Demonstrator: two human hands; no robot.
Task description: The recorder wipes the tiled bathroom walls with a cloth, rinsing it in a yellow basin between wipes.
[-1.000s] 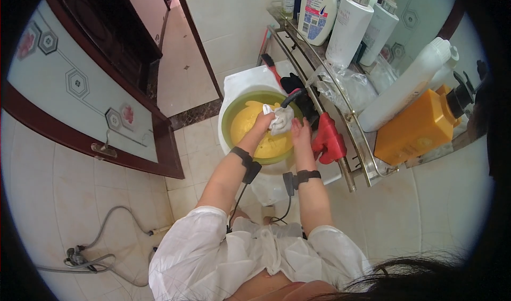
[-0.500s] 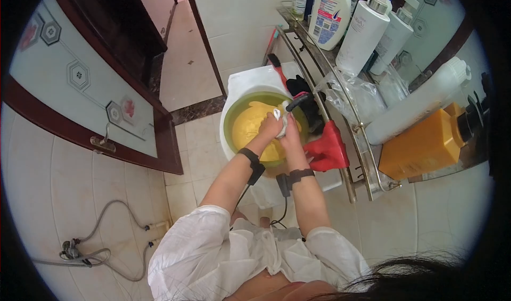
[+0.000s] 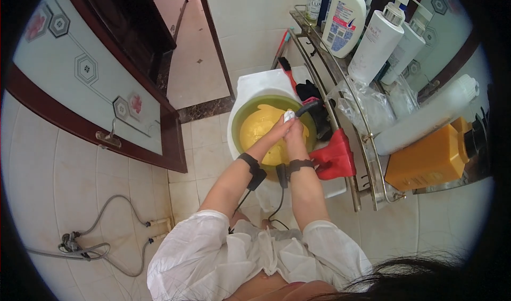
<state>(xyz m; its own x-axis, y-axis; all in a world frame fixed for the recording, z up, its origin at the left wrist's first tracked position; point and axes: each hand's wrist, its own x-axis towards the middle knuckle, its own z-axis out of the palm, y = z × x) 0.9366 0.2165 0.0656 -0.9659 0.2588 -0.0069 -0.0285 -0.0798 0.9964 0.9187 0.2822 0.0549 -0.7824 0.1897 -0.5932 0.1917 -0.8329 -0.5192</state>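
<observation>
My left hand and my right hand are clasped together, fingers closed around a small bunched white cloth that pokes out at the top. They are over the right part of a green basin. Inside the basin spreads something smooth and yellow; whether it is cloth or the basin's coloured bottom under water I cannot tell. The basin rests on a white toilet. Just beyond my hands lies a dark handle-like piece.
A red plastic item hangs beside the basin under a metal rack holding several bottles. Near it are a red-handled brush and black cloth. At left stand a glass-panelled door and a grey hose.
The white cloth, stretched lower between my hands before, is now gathered into a tight bundle at the top of them. The view has shifted slightly, so the basin appears further right and lower.
</observation>
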